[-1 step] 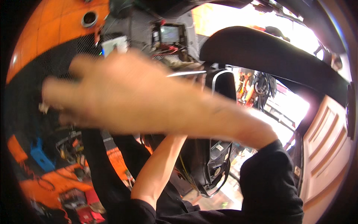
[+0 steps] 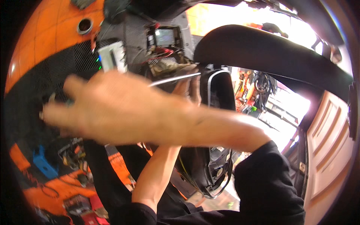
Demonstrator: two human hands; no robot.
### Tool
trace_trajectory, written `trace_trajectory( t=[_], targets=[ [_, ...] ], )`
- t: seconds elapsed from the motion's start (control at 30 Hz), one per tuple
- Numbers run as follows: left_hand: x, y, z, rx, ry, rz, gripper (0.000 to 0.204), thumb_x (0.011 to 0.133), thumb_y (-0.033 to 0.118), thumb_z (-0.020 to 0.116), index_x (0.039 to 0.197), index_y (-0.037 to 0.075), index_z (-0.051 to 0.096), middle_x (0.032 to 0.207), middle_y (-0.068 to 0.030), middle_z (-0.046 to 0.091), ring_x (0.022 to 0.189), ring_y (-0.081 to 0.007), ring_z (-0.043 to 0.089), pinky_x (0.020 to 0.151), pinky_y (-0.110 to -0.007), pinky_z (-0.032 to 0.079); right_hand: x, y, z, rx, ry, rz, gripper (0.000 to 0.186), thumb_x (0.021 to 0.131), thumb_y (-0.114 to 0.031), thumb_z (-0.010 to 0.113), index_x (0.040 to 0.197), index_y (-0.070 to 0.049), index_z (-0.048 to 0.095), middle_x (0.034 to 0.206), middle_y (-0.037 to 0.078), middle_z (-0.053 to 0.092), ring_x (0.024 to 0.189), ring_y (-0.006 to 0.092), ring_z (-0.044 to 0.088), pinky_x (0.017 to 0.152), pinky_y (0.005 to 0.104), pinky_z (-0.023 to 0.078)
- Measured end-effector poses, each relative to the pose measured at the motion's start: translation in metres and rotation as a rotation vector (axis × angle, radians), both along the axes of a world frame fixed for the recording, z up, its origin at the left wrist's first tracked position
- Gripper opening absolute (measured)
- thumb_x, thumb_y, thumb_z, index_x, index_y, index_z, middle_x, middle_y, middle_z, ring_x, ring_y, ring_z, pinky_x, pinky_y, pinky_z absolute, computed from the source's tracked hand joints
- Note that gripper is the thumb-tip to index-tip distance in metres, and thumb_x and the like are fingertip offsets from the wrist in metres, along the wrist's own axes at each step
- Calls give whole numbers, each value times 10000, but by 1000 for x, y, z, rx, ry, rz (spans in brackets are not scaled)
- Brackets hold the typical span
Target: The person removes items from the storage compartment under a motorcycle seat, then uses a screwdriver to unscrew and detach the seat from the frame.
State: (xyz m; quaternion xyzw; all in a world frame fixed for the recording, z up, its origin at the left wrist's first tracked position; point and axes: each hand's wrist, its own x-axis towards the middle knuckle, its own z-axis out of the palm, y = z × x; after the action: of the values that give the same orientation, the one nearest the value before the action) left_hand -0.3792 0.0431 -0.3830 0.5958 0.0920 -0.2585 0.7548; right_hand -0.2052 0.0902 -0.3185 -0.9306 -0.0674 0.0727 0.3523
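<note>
My right hand (image 2: 112, 107) reaches leftward across the picture, blurred by motion. Its thumb and fingers point left; a small pale thing (image 2: 41, 115) shows at the fingertips, and whether they hold it is unclear. Behind that forearm rises my left forearm (image 2: 155, 176). The fingers of my left hand (image 2: 194, 90) partly show beside a thin silver bar (image 2: 176, 79); the rest is hidden, and I cannot tell whether they grip the bar. Close to them stands a black motorcycle body part (image 2: 220, 90) with a bright curved edge.
A long black seat (image 2: 262, 50) spans the upper right. A white box (image 2: 112, 56) with green lights and an open case with a small screen (image 2: 165, 37) lie beyond my hands. At left are a blue holder (image 2: 45, 163), scattered tools (image 2: 71, 153) and a round cup (image 2: 85, 26).
My right hand sits slightly lower in the picture and is less smeared. More of the white box and the silver bar shows above it.
</note>
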Motion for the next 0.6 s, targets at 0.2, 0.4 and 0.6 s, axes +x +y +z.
trace_trajectory(
  t=[0.2, 0.4, 0.6],
  targets=[
    [10, 1, -23, 46, -301, -119, 198, 1008, 101, 683, 1135, -36, 748, 1064, -196, 774, 955, -263, 764, 821, -354, 579, -7, 13, -18, -99, -227, -230, 230, 866, -282, 671, 1027, -118, 655, 821, 172, 599, 598, 315, 664, 454, 439, 520],
    [13, 4, -17, 190, -424, -169, 208, 1006, 115, 687, 1106, -57, 744, 1042, -208, 773, 926, -312, 767, 803, -364, 578, -9, 3, -17, -44, -231, -244, 217, 849, -263, 678, 1023, -136, 661, 817, 170, 601, 603, 317, 663, 473, 448, 520],
    [12, 5, -18, 232, -445, -187, 213, 1003, 136, 695, 1090, -52, 745, 1021, -211, 772, 903, -323, 766, 780, -372, 575, -15, 4, -21, -14, -252, -229, 216, 840, -244, 679, 1032, -144, 666, 835, 178, 618, 616, 324, 679, 475, 449, 528]
  ],
)
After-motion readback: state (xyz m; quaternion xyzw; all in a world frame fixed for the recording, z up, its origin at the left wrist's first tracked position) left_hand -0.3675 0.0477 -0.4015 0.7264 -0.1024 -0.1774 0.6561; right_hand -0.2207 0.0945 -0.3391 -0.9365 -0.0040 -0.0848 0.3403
